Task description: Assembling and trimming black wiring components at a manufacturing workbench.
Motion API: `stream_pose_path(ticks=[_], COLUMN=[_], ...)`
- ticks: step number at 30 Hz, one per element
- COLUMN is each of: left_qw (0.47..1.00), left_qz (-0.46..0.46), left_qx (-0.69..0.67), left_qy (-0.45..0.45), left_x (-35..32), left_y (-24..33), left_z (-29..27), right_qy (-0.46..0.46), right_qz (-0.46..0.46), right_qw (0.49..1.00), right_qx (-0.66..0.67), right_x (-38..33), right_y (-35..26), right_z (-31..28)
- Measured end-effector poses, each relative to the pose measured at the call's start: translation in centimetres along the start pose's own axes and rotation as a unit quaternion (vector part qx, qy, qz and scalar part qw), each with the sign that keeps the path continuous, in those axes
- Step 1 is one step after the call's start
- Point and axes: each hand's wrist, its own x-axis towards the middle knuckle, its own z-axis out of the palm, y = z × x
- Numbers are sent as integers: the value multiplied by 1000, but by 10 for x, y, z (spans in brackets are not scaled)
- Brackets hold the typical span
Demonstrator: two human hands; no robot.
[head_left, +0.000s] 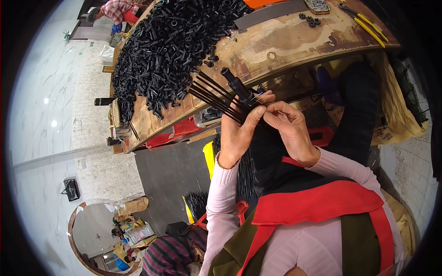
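My left hand (pixel 239 135) is closed around several thin black rods (pixel 214 98) and a stepped black plastic tube (pixel 238 86). The rods fan out toward the upper left; the tube tilts up beside them, over the table's near edge. Close against it, my right hand (pixel 291 131) has thumb and forefinger pinched at the tube's lower end. A fine pale strand (pixel 263 96) shows by the fingertips there; whether the pinch holds it I cannot tell. Beyond the hands a large heap of small black plastic tubes (pixel 161 55) covers the table's left part.
The worn wooden table (pixel 276 43) curves across the top. On it lie yellow-handled pliers (pixel 370 30), a grey strip (pixel 271 13) and a few black rings (pixel 313 21). Bundles of black rods (pixel 197 202) stand below. Another person (pixel 117 11) is at far left, one (pixel 172 255) at lower left.
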Motion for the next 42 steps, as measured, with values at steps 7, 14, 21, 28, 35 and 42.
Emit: stream_pose_path(ticks=[7, 14, 21, 28, 35, 42], left_qw=[995, 993, 993, 995, 955, 968], left_qz=[1, 8, -1, -68, -123, -101], left_qx=[93, 97, 121, -34, -258, -231], left_qy=[27, 66, -6, -60, -83, -4], left_x=[-6, 13, 74, 138, 145, 89], left_y=[2, -14, -16, -35, -75, -59], left_z=[7, 24, 44, 58, 51, 26], right_qy=[-15, -55, -56, 194, 134, -10], right_qz=[-23, 18, 55, -316, -309, 188], right_qw=[998, 996, 955, 354, 560, 855], right_qx=[59, 71, -285, -859, -757, -483], right_x=[2, 19, 51, 163, 200, 110], right_y=[-3, -27, -101, -304, -318, -231], right_z=[6, -14, -88, -171, -221, -93])
